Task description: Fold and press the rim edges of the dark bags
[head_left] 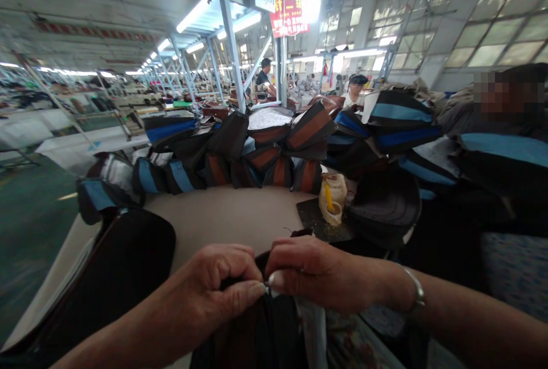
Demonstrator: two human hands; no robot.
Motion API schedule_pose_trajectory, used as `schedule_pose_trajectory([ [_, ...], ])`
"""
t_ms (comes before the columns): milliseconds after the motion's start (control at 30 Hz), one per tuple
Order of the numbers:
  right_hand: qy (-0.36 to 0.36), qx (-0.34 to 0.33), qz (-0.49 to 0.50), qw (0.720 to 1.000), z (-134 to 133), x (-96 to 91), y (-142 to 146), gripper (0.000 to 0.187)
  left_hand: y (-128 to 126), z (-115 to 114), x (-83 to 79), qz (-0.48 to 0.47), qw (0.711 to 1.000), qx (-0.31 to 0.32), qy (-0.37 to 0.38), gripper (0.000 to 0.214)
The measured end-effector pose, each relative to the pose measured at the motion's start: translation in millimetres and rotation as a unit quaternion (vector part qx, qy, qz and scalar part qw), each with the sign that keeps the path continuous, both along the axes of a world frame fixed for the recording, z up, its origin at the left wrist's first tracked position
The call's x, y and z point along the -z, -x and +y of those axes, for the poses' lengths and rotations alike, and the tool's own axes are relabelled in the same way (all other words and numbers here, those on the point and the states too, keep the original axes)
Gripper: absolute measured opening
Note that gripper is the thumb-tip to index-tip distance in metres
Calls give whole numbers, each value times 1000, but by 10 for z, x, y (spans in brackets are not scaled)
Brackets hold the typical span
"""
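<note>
My left hand point(226, 280) and my right hand point(306, 272) meet at the lower middle, thumbs almost touching. Both pinch the edge of a black and brown sewn fabric piece point(257, 335), which hangs below them near my lap. Thumb and bent fingers are closed on each side of a dark seam or edge; the exact spot between the fingertips is partly hidden. A silver bracelet point(415, 288) circles my right wrist. Just beyond the hands lies the pale table top point(214, 218).
A glue-stained jar point(334, 195) with a yellow handle stands on a dark board point(310, 215). Stacked black pieces with brown panels point(278, 172) and blue panels point(182, 175) line the far edge. A large black piece point(128, 266) lies left. A person point(505, 95) sits at right.
</note>
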State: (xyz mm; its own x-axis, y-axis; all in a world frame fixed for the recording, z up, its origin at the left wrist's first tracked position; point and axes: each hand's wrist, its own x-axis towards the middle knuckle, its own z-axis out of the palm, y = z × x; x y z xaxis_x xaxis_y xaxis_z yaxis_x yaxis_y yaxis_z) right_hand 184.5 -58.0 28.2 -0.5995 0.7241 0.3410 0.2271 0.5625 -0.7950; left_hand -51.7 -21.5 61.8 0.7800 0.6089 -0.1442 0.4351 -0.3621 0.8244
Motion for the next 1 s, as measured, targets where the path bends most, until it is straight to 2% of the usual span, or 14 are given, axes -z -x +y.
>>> schedule_pose_trajectory([
  [100,6,-66,20,998,50,13,38,29,-10,-3,-20,11,1000,-2,-8,29],
  [233,-47,-38,72,996,15,121,72,19,71,75,-43,31,999,34,23,41],
  [333,-40,-39,93,994,-9,134,41,13,133,155,-92,23,998,44,23,50],
  [433,23,-69,92,993,2,70,-7,18,157,194,-157,39,998,50,15,48],
  [600,200,-80,109,971,26,2,-19,47,181,210,-201,41,995,90,30,51],
  [700,234,-68,74,967,39,8,15,49,200,230,-167,22,994,95,44,53],
  [767,197,-81,53,976,48,-1,39,48,209,232,-131,4,994,99,51,55],
  [933,6,-95,42,995,42,-61,80,41,195,162,-80,-31,994,97,49,53],
  [1000,-14,-99,44,994,36,-68,81,41,171,125,-72,-49,994,89,50,53],
])
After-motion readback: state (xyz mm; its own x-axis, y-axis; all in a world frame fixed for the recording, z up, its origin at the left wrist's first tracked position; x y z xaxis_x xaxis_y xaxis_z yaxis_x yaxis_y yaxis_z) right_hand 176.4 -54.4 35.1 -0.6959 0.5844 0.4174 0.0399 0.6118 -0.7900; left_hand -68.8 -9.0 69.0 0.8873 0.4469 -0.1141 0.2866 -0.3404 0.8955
